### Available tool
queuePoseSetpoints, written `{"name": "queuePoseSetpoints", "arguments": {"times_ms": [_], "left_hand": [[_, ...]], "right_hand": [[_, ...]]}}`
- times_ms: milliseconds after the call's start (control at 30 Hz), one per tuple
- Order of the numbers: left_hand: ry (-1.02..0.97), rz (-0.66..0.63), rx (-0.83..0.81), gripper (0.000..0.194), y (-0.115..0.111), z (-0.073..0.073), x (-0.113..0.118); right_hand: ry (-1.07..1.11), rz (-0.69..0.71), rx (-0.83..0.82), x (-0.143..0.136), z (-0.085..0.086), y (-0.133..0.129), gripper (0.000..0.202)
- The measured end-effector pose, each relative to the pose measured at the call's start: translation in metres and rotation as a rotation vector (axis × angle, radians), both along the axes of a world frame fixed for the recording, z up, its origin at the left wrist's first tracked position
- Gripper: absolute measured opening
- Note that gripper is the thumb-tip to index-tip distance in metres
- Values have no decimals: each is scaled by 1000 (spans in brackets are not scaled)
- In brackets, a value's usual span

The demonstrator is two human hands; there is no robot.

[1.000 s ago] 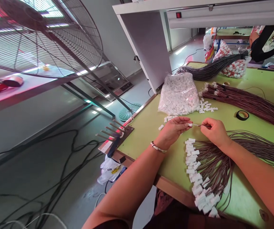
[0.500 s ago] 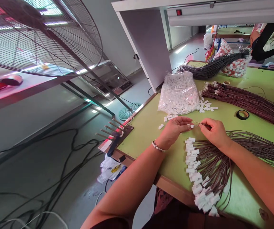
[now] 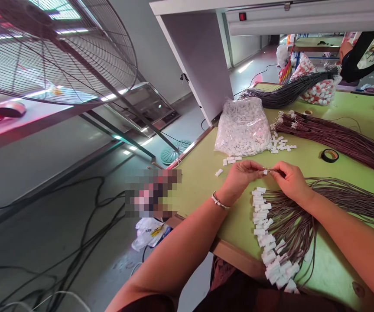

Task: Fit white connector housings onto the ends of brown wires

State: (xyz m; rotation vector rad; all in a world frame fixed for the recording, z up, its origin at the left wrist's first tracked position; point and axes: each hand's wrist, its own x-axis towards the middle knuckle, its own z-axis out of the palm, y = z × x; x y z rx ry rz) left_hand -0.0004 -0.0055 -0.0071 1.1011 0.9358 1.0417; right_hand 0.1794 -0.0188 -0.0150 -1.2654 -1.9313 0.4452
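Connector sits over the table, pinched in the fingertips of the left hand; the right hand pinches wires just beside it, probably for control. Nearer, wired connectors lie rowed, seemingly against tangling; farther, a bag sits, apparently within reach.

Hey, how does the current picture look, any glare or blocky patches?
Head view: bright light shows through the fan, with glare on the plastic bag; head view: blocky pixelation covers the green table's left corner; head view: the white piece at the left hand's fingertips is too small for detail.
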Motion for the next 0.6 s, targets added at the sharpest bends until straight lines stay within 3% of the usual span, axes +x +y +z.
{"name": "queuePoseSetpoints", "arguments": {"times_ms": [300,600], "left_hand": [[-6,21,10,19,-3,-7,9],[52,12,16,15,-3,-4,9]], "right_hand": [[44,56,-164,4,-3,2,14],[-21,-11,-124,1,3,-2,15]]}}
